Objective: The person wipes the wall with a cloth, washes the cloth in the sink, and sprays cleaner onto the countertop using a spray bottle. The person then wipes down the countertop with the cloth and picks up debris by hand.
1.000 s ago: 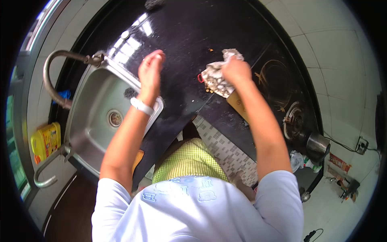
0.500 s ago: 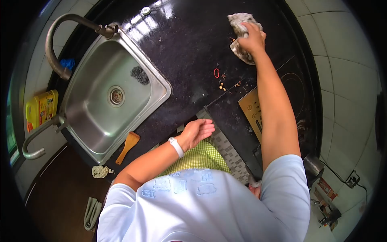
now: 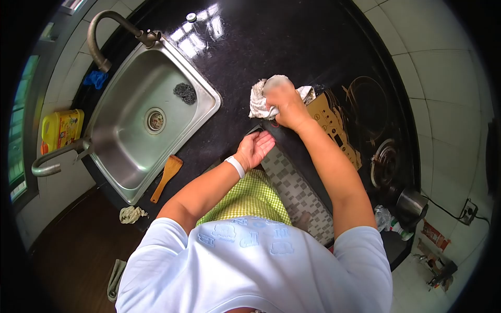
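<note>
My right hand (image 3: pixel 287 104) is closed on a crumpled, stained white cloth (image 3: pixel 258 102) that it presses against the black countertop (image 3: pixel 235 57) near the front edge. Just under that edge, my left hand (image 3: pixel 255 148) is held palm up with its fingers stretched out and nothing visible in it. A small red band (image 3: pixel 275 124) shows at the edge, between the cloth and my left palm. The loose crumbs seen earlier are not visible; the cloth may hide some.
A steel sink (image 3: pixel 112 156) with a dark scrubber (image 3: pixel 185 93) lies left, a wooden spatula (image 3: pixel 167 177) beside it. To the right are the gold control panel (image 3: pixel 334 125) of a cooktop and a metal pot (image 3: pixel 412 203). A yellow container (image 3: pixel 61 130) stands far left.
My right hand has drawn the cloth from the far side of the counter back to the front edge. The red band has moved with it toward the edge. My left palm has turned upward.
</note>
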